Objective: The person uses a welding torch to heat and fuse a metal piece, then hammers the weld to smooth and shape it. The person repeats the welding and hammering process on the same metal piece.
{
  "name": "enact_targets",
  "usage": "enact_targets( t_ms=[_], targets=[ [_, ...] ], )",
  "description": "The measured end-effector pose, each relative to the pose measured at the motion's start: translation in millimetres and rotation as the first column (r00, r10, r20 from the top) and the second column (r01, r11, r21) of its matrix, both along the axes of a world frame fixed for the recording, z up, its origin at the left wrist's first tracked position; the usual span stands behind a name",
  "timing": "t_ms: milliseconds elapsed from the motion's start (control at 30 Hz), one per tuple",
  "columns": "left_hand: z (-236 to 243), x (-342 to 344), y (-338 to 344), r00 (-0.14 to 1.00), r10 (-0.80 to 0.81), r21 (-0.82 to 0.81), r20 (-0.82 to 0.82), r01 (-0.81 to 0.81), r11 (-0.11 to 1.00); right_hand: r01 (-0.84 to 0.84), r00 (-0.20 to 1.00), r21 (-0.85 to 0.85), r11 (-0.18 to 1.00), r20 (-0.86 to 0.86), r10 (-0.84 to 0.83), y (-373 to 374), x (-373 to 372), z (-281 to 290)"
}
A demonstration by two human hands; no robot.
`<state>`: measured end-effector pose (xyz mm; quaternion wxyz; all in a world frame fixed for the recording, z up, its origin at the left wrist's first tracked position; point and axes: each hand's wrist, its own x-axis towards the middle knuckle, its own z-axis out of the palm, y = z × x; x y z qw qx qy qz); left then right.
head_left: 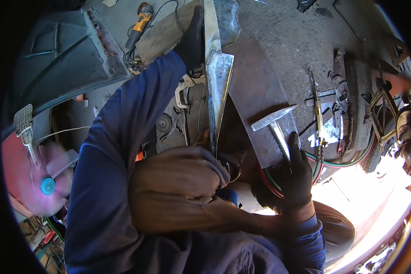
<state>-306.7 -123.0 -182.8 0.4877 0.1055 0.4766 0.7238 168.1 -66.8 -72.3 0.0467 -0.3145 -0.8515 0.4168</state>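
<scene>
My right hand (297,176), in a black glove, is closed around the metal handle of a hammer (273,117). The hammer's long, narrow head is over a flat brown steel plate (255,86). Left of the plate a long, bent sheet-metal piece (220,68) runs away from me, shiny and tapering to a point near my knees. At its far left edge is my left hand (191,39), also in a black glove, closed against that edge. Some of its fingers are dark and partly hidden by the metal.
An angle grinder (142,22) lies at the far left beside a wooden board (166,34). A dark panel (64,55) and a spinning fan (48,186) are on the left. Locking pliers (182,91) lie mid-floor. On the right are a gas torch (318,123), hoses (351,163) and a scissor jack (382,109).
</scene>
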Motion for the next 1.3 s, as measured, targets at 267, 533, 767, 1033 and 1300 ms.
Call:
enact_targets(
  t_ms=[267,533,767,1033,1300],
  targets=[
    [35,-2,41,0.989,-0.131,-0.110,0.062,0.138,0.984,-0.006,1.000,-0.011,1.000,0.007,0.006,0,-1,3],
    [56,-45,41,0.913,0.056,-0.404,-0.405,-0.234,0.884,-0.019,0.999,-0.034,0.999,0.030,0.020,7,6,5],
    [24,-28,-19,0.855,-0.201,-0.413,-0.478,-0.017,0.911,0.007,0.988,-0.141,0.990,0.154,0.015,8,0,13],
    [-36,26,-26,0.964,0.264,0.047,0.016,-0.265,0.963,0.009,0.984,0.030,1.000,0.178,-0.014,17,-7,40],
    [22,70,-35,0.921,0.276,-0.171,-0.273,-0.329,0.929,-0.012,0.948,0.163,0.987,0.316,-0.041,40,-65,96]
  ],
)
